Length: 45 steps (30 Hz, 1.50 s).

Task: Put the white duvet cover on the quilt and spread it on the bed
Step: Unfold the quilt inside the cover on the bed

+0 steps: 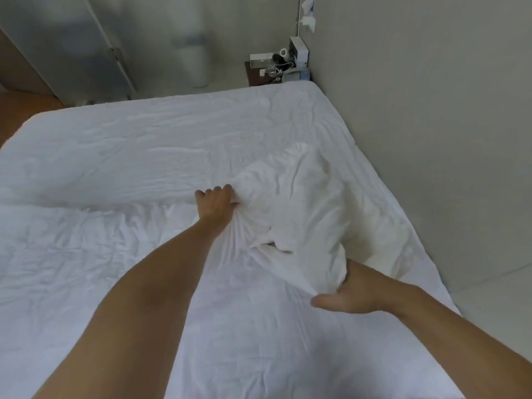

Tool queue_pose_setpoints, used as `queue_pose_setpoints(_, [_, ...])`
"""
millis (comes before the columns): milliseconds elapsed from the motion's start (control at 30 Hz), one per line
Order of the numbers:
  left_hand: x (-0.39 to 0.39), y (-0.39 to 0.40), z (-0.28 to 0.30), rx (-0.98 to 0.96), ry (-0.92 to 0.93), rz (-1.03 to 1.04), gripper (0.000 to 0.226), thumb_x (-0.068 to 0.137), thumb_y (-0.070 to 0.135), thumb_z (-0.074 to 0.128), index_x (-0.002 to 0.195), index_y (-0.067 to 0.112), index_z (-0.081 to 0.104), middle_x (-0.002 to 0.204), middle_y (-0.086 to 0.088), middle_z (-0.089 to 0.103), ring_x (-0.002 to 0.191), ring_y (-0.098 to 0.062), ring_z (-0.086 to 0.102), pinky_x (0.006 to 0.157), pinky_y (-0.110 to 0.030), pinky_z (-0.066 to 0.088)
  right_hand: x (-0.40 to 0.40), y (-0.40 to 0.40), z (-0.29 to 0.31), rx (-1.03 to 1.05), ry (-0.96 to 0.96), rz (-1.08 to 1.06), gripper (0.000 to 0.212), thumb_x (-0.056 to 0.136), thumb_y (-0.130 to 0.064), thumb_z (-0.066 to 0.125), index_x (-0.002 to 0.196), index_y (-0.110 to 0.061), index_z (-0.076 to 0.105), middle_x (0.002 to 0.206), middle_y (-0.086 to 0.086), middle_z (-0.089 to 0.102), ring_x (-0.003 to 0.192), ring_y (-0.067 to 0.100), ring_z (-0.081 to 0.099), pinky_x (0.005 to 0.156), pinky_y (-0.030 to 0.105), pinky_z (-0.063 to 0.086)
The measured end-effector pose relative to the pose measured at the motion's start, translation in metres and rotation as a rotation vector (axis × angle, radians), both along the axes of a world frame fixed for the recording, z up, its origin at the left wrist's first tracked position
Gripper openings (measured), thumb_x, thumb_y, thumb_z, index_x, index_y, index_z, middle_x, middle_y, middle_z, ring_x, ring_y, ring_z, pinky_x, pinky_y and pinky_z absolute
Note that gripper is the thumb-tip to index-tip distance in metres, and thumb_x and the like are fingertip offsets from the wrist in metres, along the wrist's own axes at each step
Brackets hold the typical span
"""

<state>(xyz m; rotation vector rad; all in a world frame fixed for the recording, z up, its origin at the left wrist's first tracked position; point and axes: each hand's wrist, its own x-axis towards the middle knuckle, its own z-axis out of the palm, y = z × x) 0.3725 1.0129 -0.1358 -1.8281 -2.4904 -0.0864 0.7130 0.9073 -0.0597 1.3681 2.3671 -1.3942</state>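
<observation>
Seemingly the white duvet cover [201, 283] lies spread over most of the bed [161, 116], with one bunched, puffed-up mass just right of centre, probably a quilt [302, 203] corner being worked into place. At that mound's nine o'clock the left hand [217, 201] clutches a gathered fistful of cloth, fingers curled tight. At its five o'clock the right hand [349, 295] grips the lower fold, thumb out, fingers buried in fabric. A cluttered bedside table [256, 74] stands at twelve o'clock.

left hand [216, 204]: bare | right hand [349, 295]: bare | forearms: bare, sleeveless
</observation>
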Motion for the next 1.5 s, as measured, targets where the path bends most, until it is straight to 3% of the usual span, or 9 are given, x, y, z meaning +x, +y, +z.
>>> queue_pose_setpoints(367, [-0.025, 0.038, 0.122, 0.407, -0.108, -0.197, 0.015, 0.084, 0.008, 0.061, 0.098, 0.009, 0.060, 0.095, -0.015, 0.058, 0.076, -0.041, 0.056, 0.062, -0.035, 0.033, 0.072, -0.029, -0.109, -0.158, -0.245, -0.302, 0.051, 0.086, -0.049, 0.073, 0.125, -0.037, 0.044, 0.115, -0.011, 0.059, 0.104, 0.008, 0.058, 0.090, 0.022, 0.048])
queue_pose_setpoints(567, [-0.016, -0.017, 0.083, 0.344, -0.291, -0.254, 0.018, 0.081, 0.014, 0.069, 0.099, 0.013, 0.067, 0.090, -0.010, 0.061, 0.082, -0.039, 0.063, 0.067, -0.038, 0.045, 0.115, -0.014, -0.143, -0.609, 0.081, -0.669, 0.089, 0.071, -0.033, 0.092, 0.146, -0.011, 0.049, 0.134, 0.004, 0.064, 0.122, 0.023, 0.061, 0.105, 0.038, 0.048])
queue_pose_setpoints(667, [-0.013, -0.064, 0.059, 0.130, -0.460, -0.441, 0.022, 0.072, 0.026, 0.073, 0.093, 0.021, 0.069, 0.082, 0.013, 0.062, 0.079, -0.017, 0.065, 0.068, -0.029, 0.044, 0.098, 0.009, -0.127, -0.784, 0.651, -0.994, 0.072, 0.061, -0.042, 0.091, 0.121, -0.006, 0.072, 0.115, 0.018, 0.074, 0.106, 0.029, 0.072, 0.092, 0.039, 0.056])
queue_pose_setpoints(767, [-0.005, -0.104, 0.029, -0.301, -0.547, -0.518, 0.027, 0.066, 0.018, 0.079, 0.074, 0.024, 0.054, 0.072, 0.022, 0.059, 0.070, 0.011, 0.054, 0.065, -0.010, 0.039, 0.064, 0.027, -0.129, -0.810, 0.462, -1.041, 0.088, 0.074, -0.070, 0.072, 0.128, -0.001, 0.066, 0.114, 0.024, 0.071, 0.108, 0.037, 0.068, 0.097, 0.043, 0.052])
queue_pose_setpoints(1033, [0.045, -0.175, -0.048, -1.253, -0.108, -0.671, 0.007, 0.085, 0.017, 0.068, 0.091, 0.018, 0.068, 0.095, 0.002, 0.064, 0.091, -0.018, 0.061, 0.090, -0.035, 0.053, 0.029, 0.036, -0.156, -0.686, 0.711, -1.300, 0.120, 0.058, -0.091, 0.070, 0.151, -0.020, 0.046, 0.149, 0.006, 0.052, 0.138, 0.030, 0.048, 0.121, 0.053, 0.030])
queue_pose_setpoints(1133, [0.046, -0.133, -0.026, -1.451, -0.118, -0.327, 0.023, 0.100, 0.016, 0.051, 0.120, 0.019, 0.061, 0.088, -0.003, 0.062, 0.094, -0.021, 0.067, 0.098, -0.033, 0.050, 0.019, 0.046, -0.131, -0.645, 0.661, -1.044, 0.098, 0.065, -0.075, 0.081, 0.143, -0.022, 0.055, 0.135, 0.002, 0.065, 0.125, 0.025, 0.061, 0.113, 0.045, 0.043])
queue_pose_setpoints(1300, [0.037, -0.035, 0.007, -0.172, -0.647, 0.198, 0.060, 0.103, 0.051, 0.046, 0.141, 0.004, 0.044, 0.131, -0.021, 0.061, 0.124, -0.039, 0.057, 0.096, -0.042, 0.047, -0.036, 0.008, -0.084, -0.266, 0.189, -0.124, 0.049, 0.091, -0.031, 0.072, 0.138, -0.022, 0.059, 0.129, -0.006, 0.064, 0.118, 0.012, 0.060, 0.095, 0.025, 0.048])
queue_pose_setpoints(1400, [0.076, -0.031, 0.004, -0.386, -1.000, 0.352, 0.118, 0.076, 0.078, 0.068, 0.153, -0.001, 0.025, 0.147, -0.016, 0.047, 0.132, -0.035, 0.050, 0.098, -0.040, 0.046, -0.048, -0.025, -0.091, -0.174, 0.077, 0.220, 0.040, 0.087, -0.039, 0.063, 0.121, -0.018, 0.066, 0.116, 0.003, 0.072, 0.103, 0.022, 0.068, 0.087, 0.037, 0.055])
queue_pose_setpoints(1500, [0.108, -0.060, -0.019, -0.521, -0.927, 0.210, 0.063, 0.073, 0.051, 0.082, 0.112, 0.005, 0.063, 0.113, -0.011, 0.069, 0.097, -0.025, 0.066, 0.081, -0.036, 0.056, -0.035, -0.030, -0.102, -0.373, 0.153, 0.232, 0.040, 0.088, -0.052, 0.070, 0.112, -0.020, 0.074, 0.108, -0.002, 0.075, 0.096, 0.014, 0.069, 0.088, 0.031, 0.056])
